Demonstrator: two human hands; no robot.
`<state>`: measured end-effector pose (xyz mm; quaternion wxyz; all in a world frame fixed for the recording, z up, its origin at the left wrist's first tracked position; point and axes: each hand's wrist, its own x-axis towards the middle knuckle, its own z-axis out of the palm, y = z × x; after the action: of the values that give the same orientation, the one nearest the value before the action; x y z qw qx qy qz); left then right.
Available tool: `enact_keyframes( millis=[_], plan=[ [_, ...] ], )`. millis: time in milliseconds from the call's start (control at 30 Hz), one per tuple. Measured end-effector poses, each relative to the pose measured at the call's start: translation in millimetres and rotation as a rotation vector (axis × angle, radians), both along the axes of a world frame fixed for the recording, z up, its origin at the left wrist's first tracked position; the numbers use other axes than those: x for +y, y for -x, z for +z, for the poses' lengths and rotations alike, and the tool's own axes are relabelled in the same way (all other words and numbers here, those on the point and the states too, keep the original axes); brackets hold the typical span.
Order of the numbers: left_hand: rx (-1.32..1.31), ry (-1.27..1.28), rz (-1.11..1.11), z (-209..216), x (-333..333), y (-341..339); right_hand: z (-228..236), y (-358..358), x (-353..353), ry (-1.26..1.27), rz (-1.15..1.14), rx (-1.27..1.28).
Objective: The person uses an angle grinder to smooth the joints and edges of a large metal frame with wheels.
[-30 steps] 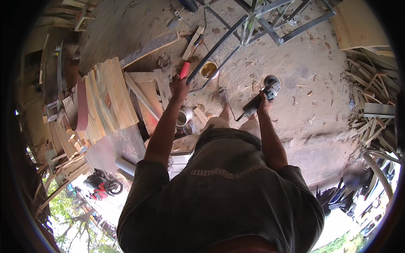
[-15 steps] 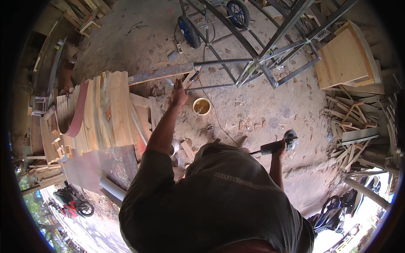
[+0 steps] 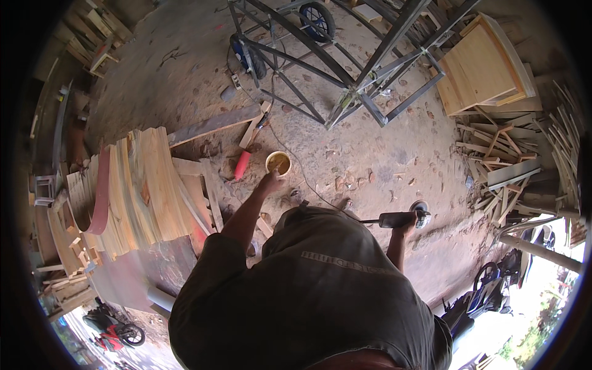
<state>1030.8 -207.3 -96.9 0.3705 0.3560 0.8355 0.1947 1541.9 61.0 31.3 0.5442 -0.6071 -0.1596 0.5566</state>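
My right hand (image 3: 404,229) is wrapped round the dark body of an angle grinder (image 3: 398,219), held out to my right. Its round head and disc (image 3: 420,207) point away from me, and a cord leaves its rear toward my body. My left hand (image 3: 269,184) is at the near rim of a small round bucket (image 3: 269,161) with yellowish-brown contents. The fingertips are hard to make out against it. Just left of the bucket lies a red cylinder (image 3: 242,165), beside a narrow wooden piece (image 3: 251,132).
A dark metal frame (image 3: 302,58) with wheels stands ahead. Wooden boards (image 3: 148,185) are stacked at left, with a curved brown strip (image 3: 102,197). A pale wooden box (image 3: 481,65) and scrap wood (image 3: 505,148) sit at right. A cable (image 3: 305,179) crosses the dirt floor.
My left hand has drawn back from near the metal frame to the bucket. The red cylinder now shows. My right hand still holds the grinder, and the view has shifted slightly.
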Motion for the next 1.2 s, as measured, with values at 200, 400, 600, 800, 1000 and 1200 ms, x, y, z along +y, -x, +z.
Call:
enact_keyframes(
  millis=[200, 400, 600, 800, 1000, 1200],
  plan=[
    [-0.124, 0.08, -0.134, -11, -28, -49, 7, -15, -11, -0.169, -0.022, 0.105],
    [-0.082, 0.15, -0.15, -27, -63, -34, 44, 1, -14, -0.208, 0.014, 0.155],
    [-0.104, 0.233, -0.074, -17, -64, 3, 49, 6, -18, -0.233, -0.011, 0.218],
    [-0.066, 0.034, -0.146, 23, -24, 12, 58, -7, -22, -0.25, -0.047, 0.249],
    [0.077, -0.399, -0.206, 123, 109, -14, 63, -31, -21, -0.273, -0.084, 0.254],
    [0.221, -0.751, -0.455, 198, 231, -58, 62, -52, -9, -0.28, -0.138, 0.22]
  ],
)
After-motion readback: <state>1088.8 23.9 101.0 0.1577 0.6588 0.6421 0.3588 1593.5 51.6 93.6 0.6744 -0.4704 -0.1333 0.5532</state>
